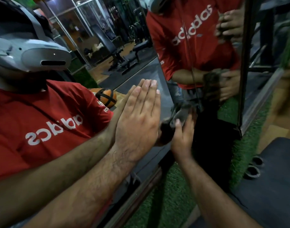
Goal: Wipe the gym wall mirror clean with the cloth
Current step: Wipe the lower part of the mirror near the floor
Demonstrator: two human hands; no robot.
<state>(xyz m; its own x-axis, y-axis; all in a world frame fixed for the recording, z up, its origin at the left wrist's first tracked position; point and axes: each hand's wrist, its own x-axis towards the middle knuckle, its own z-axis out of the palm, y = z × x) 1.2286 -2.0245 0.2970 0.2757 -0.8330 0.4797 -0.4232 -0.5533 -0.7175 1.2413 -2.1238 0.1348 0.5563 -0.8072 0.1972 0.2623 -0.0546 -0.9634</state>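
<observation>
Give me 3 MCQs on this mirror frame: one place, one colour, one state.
1. Where is the cloth?
A. on the turf floor
B. in the right hand, at the mirror
C. draped on the bench

2. What colour is the reflected shirt?
A. red
B. blue
C. white

3. How does the left hand lie?
A. curled in a fist
B. hanging at the side
C. flat, fingers straight, against the mirror

B: the right hand's fingers curl round the dark cloth beside the glass.
A: the shirt in the mirror is red with white letters.
C: the palm meets its own reflection fingertip to fingertip.
</observation>
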